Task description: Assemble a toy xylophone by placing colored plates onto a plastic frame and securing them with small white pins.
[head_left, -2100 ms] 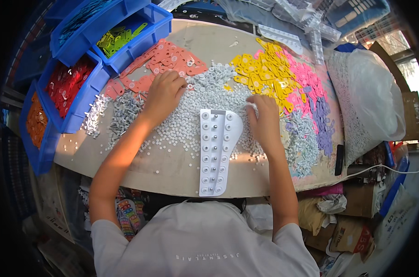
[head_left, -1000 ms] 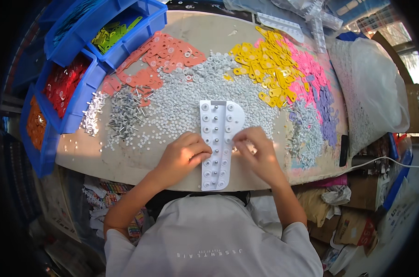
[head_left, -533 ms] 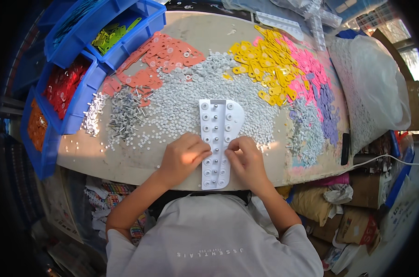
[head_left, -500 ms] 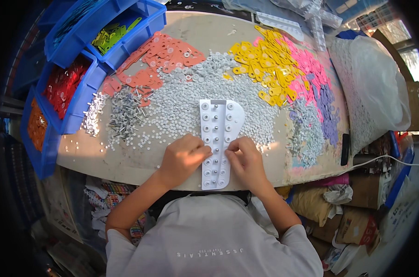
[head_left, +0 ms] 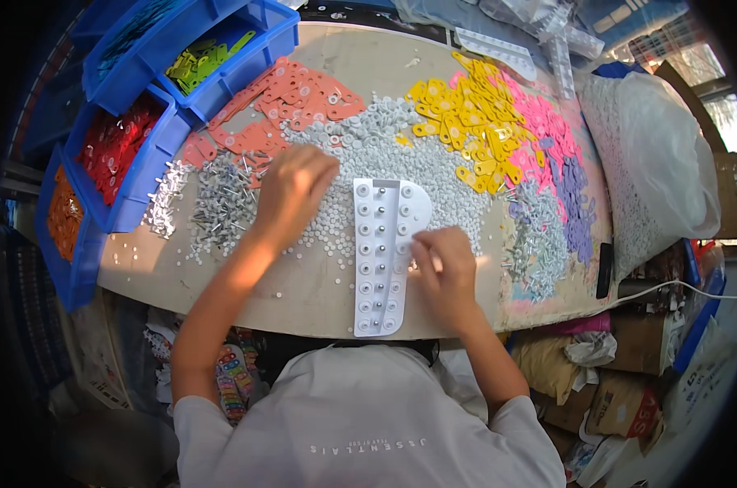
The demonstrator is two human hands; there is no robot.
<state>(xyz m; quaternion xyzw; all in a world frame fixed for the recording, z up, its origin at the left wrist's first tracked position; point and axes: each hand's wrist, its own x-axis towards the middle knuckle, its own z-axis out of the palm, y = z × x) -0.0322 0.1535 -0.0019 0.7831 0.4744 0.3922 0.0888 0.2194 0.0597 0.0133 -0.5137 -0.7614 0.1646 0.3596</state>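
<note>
A long white plastic tray with one rounded side lies lengthwise in front of me. Round white washer-like pieces sit in its two outer rows, and small metal heads line its middle channel. My left hand is over the pile of small grey-white discs, close to the coral tags. Its fingers are curled together, and anything between them is hidden. Against the tray's right edge, my right hand has its fingers bent in and the thumb near the index finger. I cannot make out what it holds.
Blue bins with coloured tags stand at the left. Metal rivets are heaped beside coral tags. Yellow tags, pink tags and purple tags spread rightward. A full clear bag stands at the right edge.
My left hand has left the tray's left edge and moved up and left over the discs. My right hand has shifted slightly right and up, staying beside the tray.
</note>
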